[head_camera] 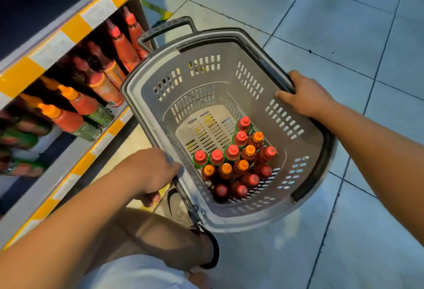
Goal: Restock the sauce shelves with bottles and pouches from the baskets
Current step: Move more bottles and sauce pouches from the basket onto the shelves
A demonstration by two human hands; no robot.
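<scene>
L hand (152, 174) and R hand (305, 96) w/ fingers curled round opposite rims of grey shopping basket (206, 68). Red- and orange-capped sauce bottles (236, 162) upright in its near corner; sauce shelves (75, 96) to left.

Under and beyond my right hand lay the floor (344, 25), pale blue-grey tiles with dark grout lines running on a slant. A few small dark specks sat on a tile ahead of that hand. Farther ahead of my left hand, a strip of yellow and dark striped tape (156, 10) crossed the floor. Just below my left hand was my grey shoe (175, 204) with a dark swoosh on it, and nearer me my bent knee in brown trousers (156, 240), with my white shirt (137, 272) at the bottom edge.
</scene>
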